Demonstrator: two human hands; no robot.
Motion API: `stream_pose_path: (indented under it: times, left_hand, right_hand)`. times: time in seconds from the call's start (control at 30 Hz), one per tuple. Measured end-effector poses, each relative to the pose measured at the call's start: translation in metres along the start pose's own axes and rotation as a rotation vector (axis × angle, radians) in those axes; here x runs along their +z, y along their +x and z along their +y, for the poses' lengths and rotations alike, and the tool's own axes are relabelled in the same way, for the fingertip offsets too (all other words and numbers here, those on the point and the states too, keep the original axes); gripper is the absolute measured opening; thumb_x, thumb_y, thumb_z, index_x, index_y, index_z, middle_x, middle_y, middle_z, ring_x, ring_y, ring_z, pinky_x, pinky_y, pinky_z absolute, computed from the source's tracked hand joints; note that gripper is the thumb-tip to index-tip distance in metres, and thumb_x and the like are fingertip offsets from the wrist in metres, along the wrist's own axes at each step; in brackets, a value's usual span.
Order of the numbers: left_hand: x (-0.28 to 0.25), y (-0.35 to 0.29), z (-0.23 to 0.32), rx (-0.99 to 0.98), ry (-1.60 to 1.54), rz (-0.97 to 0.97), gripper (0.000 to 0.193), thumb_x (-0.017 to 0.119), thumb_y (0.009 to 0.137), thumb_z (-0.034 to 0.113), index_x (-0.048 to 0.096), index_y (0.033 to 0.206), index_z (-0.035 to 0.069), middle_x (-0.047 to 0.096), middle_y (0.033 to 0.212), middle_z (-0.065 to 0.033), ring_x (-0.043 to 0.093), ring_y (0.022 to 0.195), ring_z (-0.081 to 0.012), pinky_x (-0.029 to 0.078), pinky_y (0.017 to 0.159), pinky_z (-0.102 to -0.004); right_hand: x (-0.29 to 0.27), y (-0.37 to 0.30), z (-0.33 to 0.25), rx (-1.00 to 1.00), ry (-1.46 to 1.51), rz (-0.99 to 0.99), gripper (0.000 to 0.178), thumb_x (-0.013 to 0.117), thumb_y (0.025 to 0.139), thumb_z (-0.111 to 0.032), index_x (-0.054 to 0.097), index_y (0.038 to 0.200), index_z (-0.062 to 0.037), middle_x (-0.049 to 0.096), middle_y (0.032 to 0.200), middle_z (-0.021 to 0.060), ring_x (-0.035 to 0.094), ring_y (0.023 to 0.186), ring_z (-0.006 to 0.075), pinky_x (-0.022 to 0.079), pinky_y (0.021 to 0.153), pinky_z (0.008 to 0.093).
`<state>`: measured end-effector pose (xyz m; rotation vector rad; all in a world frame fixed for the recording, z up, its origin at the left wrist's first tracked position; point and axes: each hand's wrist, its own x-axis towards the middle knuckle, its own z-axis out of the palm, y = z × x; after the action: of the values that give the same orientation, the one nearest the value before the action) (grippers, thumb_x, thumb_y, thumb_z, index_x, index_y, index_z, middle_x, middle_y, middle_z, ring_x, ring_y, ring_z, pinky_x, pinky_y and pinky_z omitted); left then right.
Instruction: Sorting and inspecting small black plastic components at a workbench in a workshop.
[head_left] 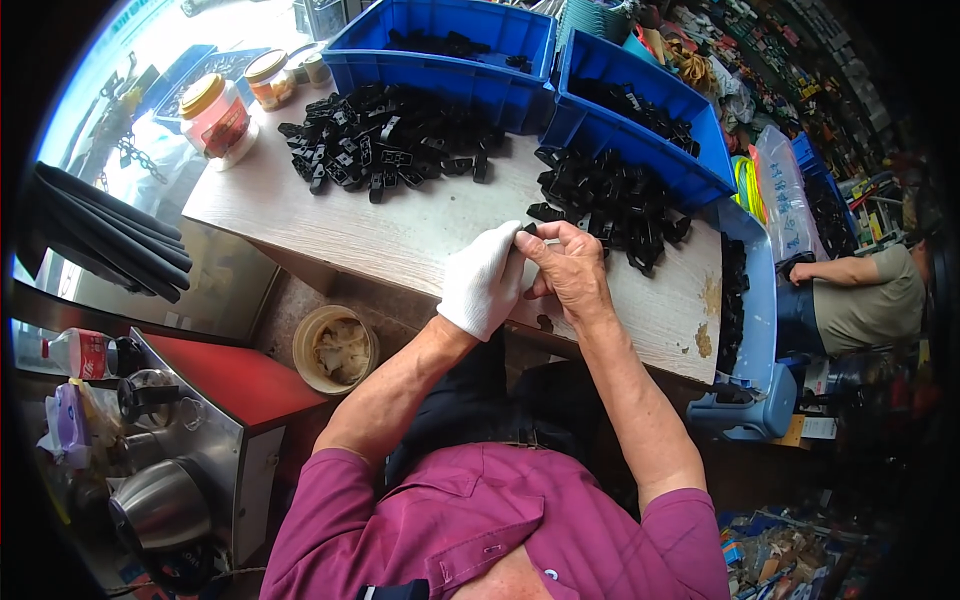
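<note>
Over the pale wood-grain table, your hands meet: your bare right hand pinches a small black piece at the fingertips, just beside your white-gloved left hand, whose grip cannot be told. Black angular parts lie heaped beyond.

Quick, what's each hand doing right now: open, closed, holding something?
Left hand: white-gloved, curled beside a small black part; whether it grips cannot be told.
Right hand: closed, seemingly pinching that part.
</note>
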<state>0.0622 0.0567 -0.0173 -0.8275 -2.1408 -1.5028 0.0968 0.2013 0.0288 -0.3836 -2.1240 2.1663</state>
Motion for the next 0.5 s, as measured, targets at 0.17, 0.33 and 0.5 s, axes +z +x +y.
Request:
stream_pose_path:
  times: [0.17, 0.33, 0.5]
  left_hand:
    - [-0.0018, -0.0002, 0.0011, 0.017, -0.057, 0.047, 0.028, 0.071, 0.091, 0.006, 0.067, 0.117, 0.000, 0.072, 0.095, -0.0181, 0.072, 0.080, -0.0344, 0.057, 0.068, -0.0378]
    - [-0.0008, 0.0015, 0.0018, -0.059, -0.088, 0.037, 0.031, 0.076, 0.088, 0.006, 0.067, 0.117, 0.002, 0.072, 0.095, -0.0140, 0.070, 0.073, -0.0246, 0.056, 0.064, -0.0325]
    - [-0.0021, 0.0043, 0.0058, -0.075, -0.156, 0.020, 0.031, 0.077, 0.086, 0.006, 0.068, 0.115, 0.004, 0.072, 0.094, -0.0123, 0.069, 0.070, -0.0230, 0.055, 0.062, -0.0317]
  right_hand:
    - [-0.0006, 0.0013, 0.0021, -0.009, -0.003, -0.025, 0.039, 0.084, 0.088, -0.024, 0.068, 0.106, 0.0064, 0.068, 0.066, 0.0054, 0.054, 0.044, 0.0076, 0.044, 0.039, 0.0231]
    - [0.0005, -0.0003, -0.0011, -0.002, 0.046, -0.015, 0.041, 0.084, 0.088, -0.024, 0.067, 0.109, 0.0066, 0.070, 0.071, 0.0072, 0.055, 0.044, 0.0078, 0.045, 0.039, 0.0230]
    - [-0.0037, -0.0027, 0.0017, -0.011, 0.065, -0.012, 0.042, 0.084, 0.087, -0.024, 0.067, 0.111, 0.0065, 0.070, 0.072, 0.0072, 0.055, 0.045, 0.0075, 0.047, 0.041, 0.0225]
